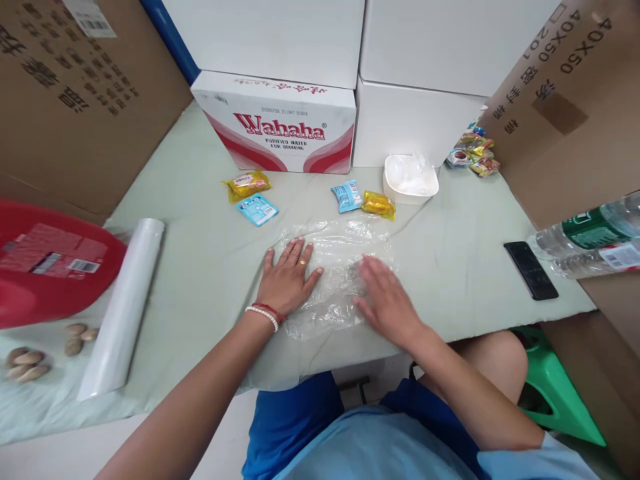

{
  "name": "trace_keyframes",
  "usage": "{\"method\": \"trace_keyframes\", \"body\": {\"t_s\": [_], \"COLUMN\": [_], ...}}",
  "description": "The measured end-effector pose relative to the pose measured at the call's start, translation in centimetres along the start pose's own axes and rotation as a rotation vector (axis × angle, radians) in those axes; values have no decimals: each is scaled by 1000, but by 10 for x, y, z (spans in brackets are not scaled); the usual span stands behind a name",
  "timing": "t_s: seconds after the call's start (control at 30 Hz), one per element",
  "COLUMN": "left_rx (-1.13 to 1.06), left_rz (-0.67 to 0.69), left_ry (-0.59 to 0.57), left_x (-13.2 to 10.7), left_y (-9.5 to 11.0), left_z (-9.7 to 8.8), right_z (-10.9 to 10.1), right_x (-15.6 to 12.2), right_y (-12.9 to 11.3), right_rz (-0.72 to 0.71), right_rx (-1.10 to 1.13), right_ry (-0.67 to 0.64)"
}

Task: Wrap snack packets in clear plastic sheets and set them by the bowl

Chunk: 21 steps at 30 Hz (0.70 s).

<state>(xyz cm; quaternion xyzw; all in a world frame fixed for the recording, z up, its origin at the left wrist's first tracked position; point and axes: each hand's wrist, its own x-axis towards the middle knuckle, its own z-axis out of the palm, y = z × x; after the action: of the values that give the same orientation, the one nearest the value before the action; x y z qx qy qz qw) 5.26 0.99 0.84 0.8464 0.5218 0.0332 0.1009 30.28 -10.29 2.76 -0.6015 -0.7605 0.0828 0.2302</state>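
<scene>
A crinkled clear plastic bag or sheet (335, 287) lies spread on the pale green tablecloth (200, 267) in front of me. My left hand (287, 280), wearing a ring and bracelets, rests flat on its left side with fingers stretched. Over its right side is my right hand (387, 300), fingers extended and slightly blurred; whether it presses on the plastic I cannot tell. Just beyond the plastic sit a blue snack packet (347, 196) and a yellow-wrapped snack (379, 205). Farther left are another yellow-wrapped snack (247, 185) and a flat blue packet (257, 209).
A white bowl (411, 193) holding clear plastic stands before white boxes (400, 120) and a Wahaha carton (280, 127). At left are a plastic roll (125, 307), a red container (55, 267) and nuts (30, 363). A phone (531, 270) and bottles (595, 230) lie right.
</scene>
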Motion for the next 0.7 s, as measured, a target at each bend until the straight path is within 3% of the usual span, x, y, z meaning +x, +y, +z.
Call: {"method": "trace_keyframes", "body": {"t_s": [0.07,0.13,0.27,0.37,0.43,0.5,0.6,0.7], "left_rx": [2,4,-6,-13,-11,-7,-1,2], "left_rz": [-3,-3,5,2,-5,-14,-25,-27], "left_ry": [-2,5,16,10,-2,-15,-32,-45], "left_x": [1,1,1,1,2,2,2,3], "left_y": [1,0,-1,0,1,1,2,2], "left_z": [-1,0,2,2,1,0,-1,-3], "right_z": [10,10,-19,-46,-53,-47,-19,17], "right_x": [-28,-58,-112,-123,-109,-82,-36,-11], "right_y": [-5,8,57,67,50,17,-40,-82], "right_rz": [-42,18,197,304,282,154,-127,-291], "right_rx": [-23,-74,-169,-162,-98,10,138,123], "right_ry": [-111,-142,-89,30,86,43,-174,-355]}}
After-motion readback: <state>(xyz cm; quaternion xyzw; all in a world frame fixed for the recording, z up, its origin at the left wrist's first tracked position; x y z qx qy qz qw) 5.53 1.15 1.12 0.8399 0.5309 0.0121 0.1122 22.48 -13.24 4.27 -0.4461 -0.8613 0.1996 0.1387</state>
